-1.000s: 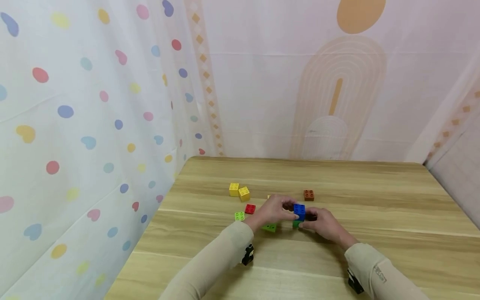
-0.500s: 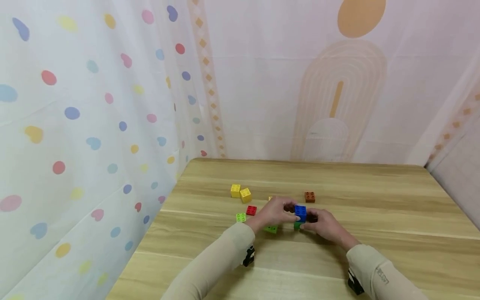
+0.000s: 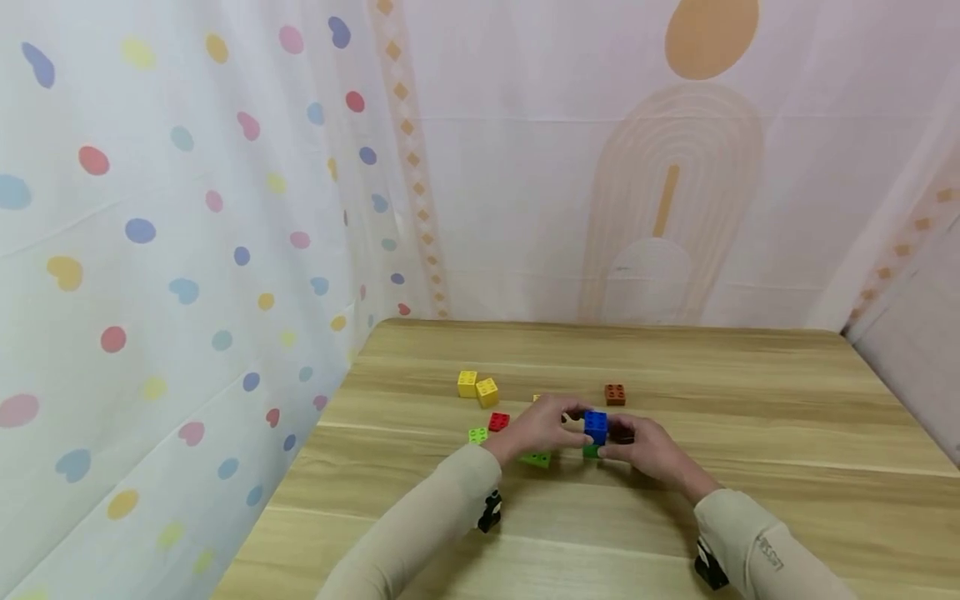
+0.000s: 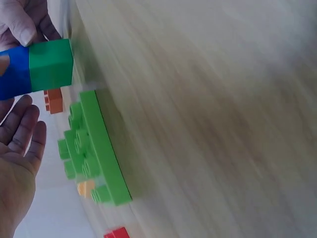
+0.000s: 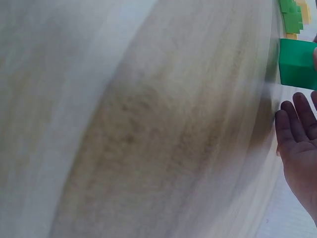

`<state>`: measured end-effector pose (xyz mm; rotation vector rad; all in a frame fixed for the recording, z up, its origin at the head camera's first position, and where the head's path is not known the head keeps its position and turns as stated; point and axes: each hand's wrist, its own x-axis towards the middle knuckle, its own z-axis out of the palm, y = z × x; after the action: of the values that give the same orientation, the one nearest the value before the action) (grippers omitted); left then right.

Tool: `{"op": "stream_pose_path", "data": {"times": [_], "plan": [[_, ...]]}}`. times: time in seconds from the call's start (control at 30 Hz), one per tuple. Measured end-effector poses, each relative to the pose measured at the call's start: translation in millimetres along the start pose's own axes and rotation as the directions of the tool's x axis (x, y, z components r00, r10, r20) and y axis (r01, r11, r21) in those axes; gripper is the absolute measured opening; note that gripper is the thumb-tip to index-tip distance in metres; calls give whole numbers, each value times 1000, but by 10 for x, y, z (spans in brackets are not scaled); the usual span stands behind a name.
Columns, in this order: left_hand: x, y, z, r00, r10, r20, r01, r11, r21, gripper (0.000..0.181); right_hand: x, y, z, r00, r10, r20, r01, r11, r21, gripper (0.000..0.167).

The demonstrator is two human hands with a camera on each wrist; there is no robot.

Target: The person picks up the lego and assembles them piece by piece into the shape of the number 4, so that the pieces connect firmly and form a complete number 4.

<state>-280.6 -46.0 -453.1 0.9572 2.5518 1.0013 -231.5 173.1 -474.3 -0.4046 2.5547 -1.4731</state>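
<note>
A blue brick [image 3: 596, 426] sits on top of a green brick [image 3: 591, 451], both between the two hands. The left hand [image 3: 546, 427] pinches the blue brick from the left; in the left wrist view its lower fingers [image 4: 21, 130] extend loosely beside the stack. From the right, the right hand [image 3: 647, 447] holds the stack, its thumb at the green brick [image 4: 51, 64]. In the right wrist view the right hand [image 5: 303, 148] shows its other fingers stretched out below the green brick [image 5: 297, 63]. Beside the left hand lies a light green studded piece [image 4: 105, 148], partly hidden in the head view.
Two yellow bricks [image 3: 487, 392] stand at the back left of the wooden table [image 3: 720, 375]. A red brick [image 3: 498, 422] and a small light green brick [image 3: 477, 435] lie near the left forearm. A brown brick [image 3: 615, 394] stands behind the hands.
The head view has shifted slightly. Both hands stay around the blue and green stack, with little visible movement against the table.
</note>
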Motion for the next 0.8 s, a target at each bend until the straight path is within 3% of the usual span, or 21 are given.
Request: {"op": "stream_pose_path", "data": {"times": [0.13, 0.3, 0.43, 0.63, 0.8], "plan": [[-54, -56, -86, 999, -32, 16, 32, 999, 4, 56, -12, -32, -14, 1000, 4, -1, -4, 1000, 15, 53], [-107, -122, -202, 999, -53, 2, 53, 997, -63, 54, -11, -67, -31, 999, 50, -21, -49, 999, 24, 62], [-137, -181, -264, 997, -74, -25, 72, 995, -70, 52, 9, -90, -32, 997, 67, -31, -66, 997, 33, 68], [-192, -229, -354, 992, -105, -64, 98, 990, -101, 47, 24, -124, -11, 995, 71, -64, -68, 997, 40, 61], [-252, -280, -425, 993, -80, -87, 70, 991, -116, 47, 13, -140, 12, 991, 99, -88, -97, 995, 30, 55]]}}
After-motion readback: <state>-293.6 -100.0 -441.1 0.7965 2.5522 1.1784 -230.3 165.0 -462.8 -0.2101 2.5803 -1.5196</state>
